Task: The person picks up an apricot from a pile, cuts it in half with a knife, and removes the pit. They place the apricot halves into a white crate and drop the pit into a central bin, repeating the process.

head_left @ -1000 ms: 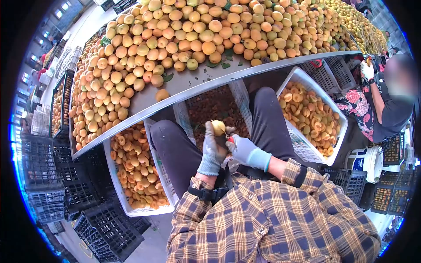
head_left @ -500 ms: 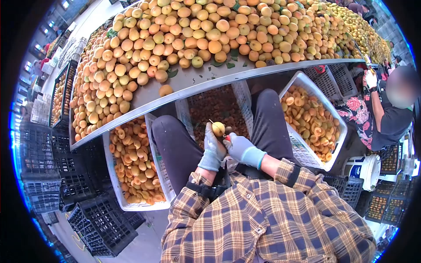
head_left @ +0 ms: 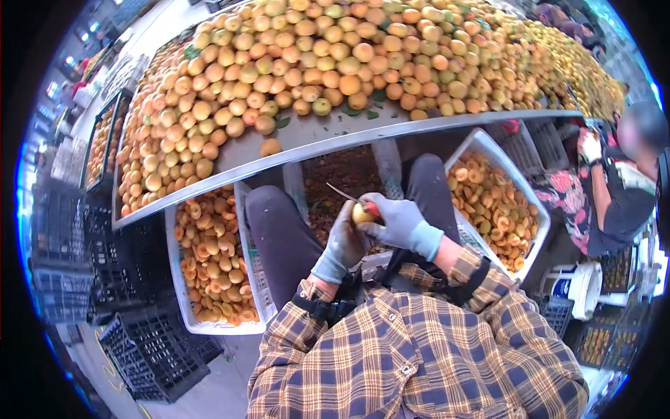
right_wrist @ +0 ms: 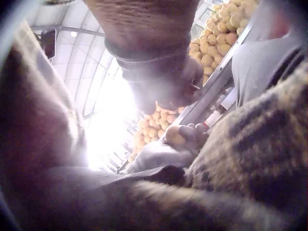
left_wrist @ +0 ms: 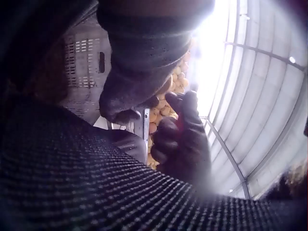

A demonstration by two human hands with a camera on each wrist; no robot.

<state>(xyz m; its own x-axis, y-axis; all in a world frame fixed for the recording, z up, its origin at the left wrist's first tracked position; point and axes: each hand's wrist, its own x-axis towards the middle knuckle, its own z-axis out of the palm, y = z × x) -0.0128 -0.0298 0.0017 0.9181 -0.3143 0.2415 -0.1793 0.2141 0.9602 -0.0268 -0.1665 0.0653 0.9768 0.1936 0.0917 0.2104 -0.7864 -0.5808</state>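
Observation:
In the head view my gloved left hand cups a yellow apricot over my lap. My gloved right hand lies over the fruit and grips a small knife by its red handle. Its blade sticks out up and to the left. The left wrist view shows the left hand above, the right hand below and the blade between them. The right wrist view shows the right hand above the apricot, which sits in the left hand's fingers.
A metal table heaped with whole apricots runs in front of my knees. Below it stand white crates of halved fruit on the left and right, and a crate of pits between them. Black crates are stacked on the left. Another person sits at the right.
The right hand has closed in over the apricot, which now sits lower and half covered. The knife blade now shows, pointing up-left. Both hands shifted slightly right.

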